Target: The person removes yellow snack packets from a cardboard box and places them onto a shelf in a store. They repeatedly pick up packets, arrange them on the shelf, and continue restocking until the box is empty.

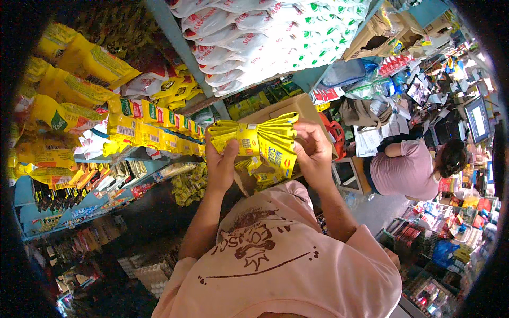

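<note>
In the middle of the scene, in front of crowded shop shelves, a banded bundle of flat yellow sachet packets (258,139) is held up between both hands. The left hand (221,159) is closed around the bundle's left part, its fingers curled over the lower edge of the fanned packets, while the right hand (313,150) is clamped on the right end, thumb and fingers wrapped about the packets there. The bundle is pinched at its middle by a pale band, so that both ends are spread like a fan, and a few loose yellow packets (266,172) are seen hanging just below it. Right behind the bundle, a brown cardboard box (289,107) is partly hidden by it. To the left, a shelf (135,155) is lined with a row of small yellow and green packets (154,127), and larger yellow plastic bags (74,85) are stacked above and further left. At the far top, white sacks with red and green print (265,37) are piled in rows. In the near foreground, the person's own pink shirt with a dark red printed design (275,259) fills the lower centre. To the right, another person in a pale pink top (405,170) is seated, bent toward a cluttered counter with papers (382,127), and a dark screen (477,119) is mounted at the far right
</note>
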{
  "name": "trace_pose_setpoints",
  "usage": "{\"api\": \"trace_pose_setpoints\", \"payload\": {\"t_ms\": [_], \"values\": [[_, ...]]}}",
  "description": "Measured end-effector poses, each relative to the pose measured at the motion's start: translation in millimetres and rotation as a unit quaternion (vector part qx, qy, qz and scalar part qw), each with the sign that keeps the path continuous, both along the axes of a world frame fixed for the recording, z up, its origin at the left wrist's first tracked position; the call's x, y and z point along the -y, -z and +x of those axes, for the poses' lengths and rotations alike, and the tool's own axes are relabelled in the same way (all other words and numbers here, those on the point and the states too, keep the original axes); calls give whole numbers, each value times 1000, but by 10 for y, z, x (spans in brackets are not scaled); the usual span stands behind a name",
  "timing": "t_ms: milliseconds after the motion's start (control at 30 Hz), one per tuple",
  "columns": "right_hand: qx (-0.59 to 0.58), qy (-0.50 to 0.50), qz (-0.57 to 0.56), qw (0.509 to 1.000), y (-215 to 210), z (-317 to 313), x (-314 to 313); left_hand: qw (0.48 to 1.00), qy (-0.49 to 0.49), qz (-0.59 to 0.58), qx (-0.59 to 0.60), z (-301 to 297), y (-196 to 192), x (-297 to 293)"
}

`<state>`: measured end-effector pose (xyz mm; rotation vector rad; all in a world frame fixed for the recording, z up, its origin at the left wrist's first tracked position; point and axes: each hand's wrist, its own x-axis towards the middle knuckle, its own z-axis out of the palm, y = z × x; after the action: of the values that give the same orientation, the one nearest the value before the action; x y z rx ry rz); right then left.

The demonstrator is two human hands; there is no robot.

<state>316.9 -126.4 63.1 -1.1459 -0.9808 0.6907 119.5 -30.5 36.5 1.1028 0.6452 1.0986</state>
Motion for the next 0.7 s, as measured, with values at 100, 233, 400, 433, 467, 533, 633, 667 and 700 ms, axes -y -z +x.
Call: {"api": "trace_pose_setpoints", "payload": {"t_ms": [100, 233, 400, 433, 467, 533, 633, 667, 700], "values": [[30, -46, 2, 998, -70, 116, 7, 1000, -3, -3, 6, -29, -97, 38], [100, -51, -33, 993, -186, 150, 7, 997, 49, 26, -55, -109, -350, 66], [172, -16, -83, 981, -165, 63, 101, 994, 82, 55, -40, -53, -532, 144], [62, -7, -83, 995, -37, -18, 101, 995, 78, 49, -49, -49, -546, 162], [16, 0, -70, 997, 3, -71, 102, 995, 75, 44, -57, -45, -561, 178], [-76, 16, -43, 996, 33, -137, 82, 995, 64, 41, -64, -38, -598, 209], [-91, 10, -54, 994, 19, -123, 44, 994, 59, 56, -70, -60, -630, 206], [-81, 4, -60, 995, 15, -102, 40, 994, 55, 57, -68, -72, -612, 206], [-58, 1, -75, 995, 8, -83, 36, 995, 51, 59, -67, -80, -596, 199]]}}
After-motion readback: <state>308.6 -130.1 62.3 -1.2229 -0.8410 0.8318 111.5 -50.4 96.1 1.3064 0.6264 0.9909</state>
